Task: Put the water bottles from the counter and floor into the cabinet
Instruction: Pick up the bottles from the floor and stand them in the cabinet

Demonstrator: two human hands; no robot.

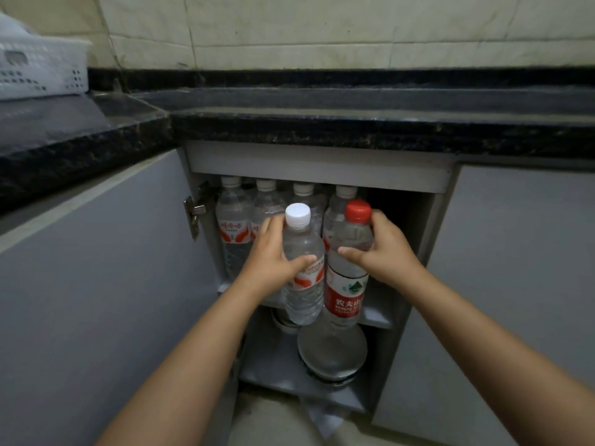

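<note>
Left hand: the left hand (269, 257) wraps the upper body of a white-capped bottle (304, 268), thumb across the front and fingers curled behind, holding it clear of any surface.
Right hand: the right hand (383, 252) clasps a red-capped bottle (349, 268) just below its shoulder, thumb on the near face and fingers round the far side.
Where the bottles are: both hang side by side, close enough that they may be touching, in front of the open cabinet (322, 170), their bases below the front edge of the upper shelf (375, 315).
Long axis: each bottle stands close to upright, cap up, gripped high so the body hangs below the hand.
Stored row: capped bottles (233, 217) already line the back of the shelf, packed toward the left; the dark gap (399, 220) at the right end looks open.
Nearer hand: the right hand sits closer to that gap, so by my reading the red-capped bottle goes in first, forward and slightly right.
The turn of the move: both bases likely need lifting over the shelf lip before pushing in.
Below: a round lidded pot (331, 349) sits on the lower shelf, under the held bottles.
Above: the dark stone counter (354, 130) shows no bottles in this view.
</note>
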